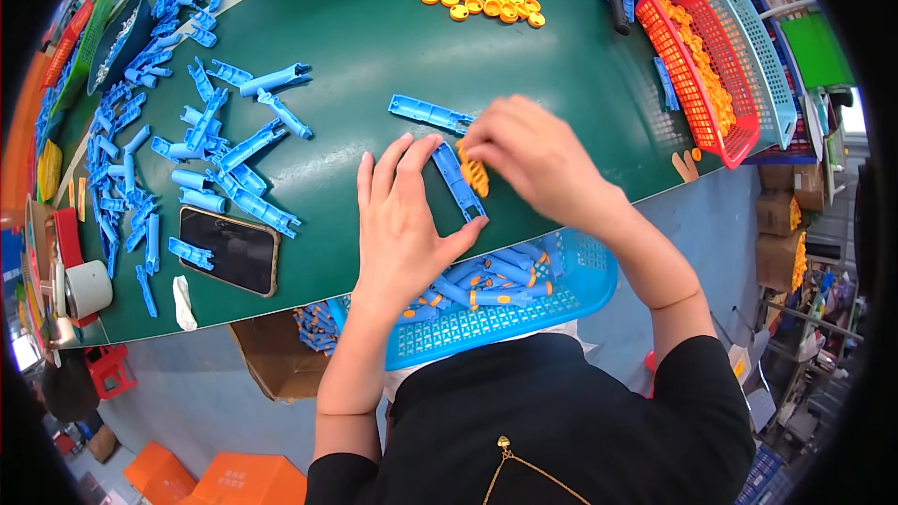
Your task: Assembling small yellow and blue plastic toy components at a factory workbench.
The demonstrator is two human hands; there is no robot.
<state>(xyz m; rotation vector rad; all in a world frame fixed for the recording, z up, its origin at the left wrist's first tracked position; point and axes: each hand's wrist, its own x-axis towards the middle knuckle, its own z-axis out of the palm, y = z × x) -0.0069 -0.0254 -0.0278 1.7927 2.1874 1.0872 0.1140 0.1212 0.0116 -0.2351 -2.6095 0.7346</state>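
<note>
My left hand (402, 215) rests on the table with its fingertips forward. Its index finger and thumb brace the two ends of a blue plastic half-shell (457, 184), whose hollow side faces up. Just right of that shell, my right hand (538, 159) pinches a ribbed orange plastic piece (475, 173) in its fingertips, which partly hide it. Another blue half-shell (426, 112) lies beyond my hands, its right end close to my right fingers.
Blue half-shells (248, 145) lie heaped at left beside a phone (229, 248). Small orange caps (491, 2) and a dark-handled tool (613, 0) are at the far side. A red basket (655, 47) holds orange parts. Below the table edge, a blue basket (589, 290) holds blue-and-orange pieces.
</note>
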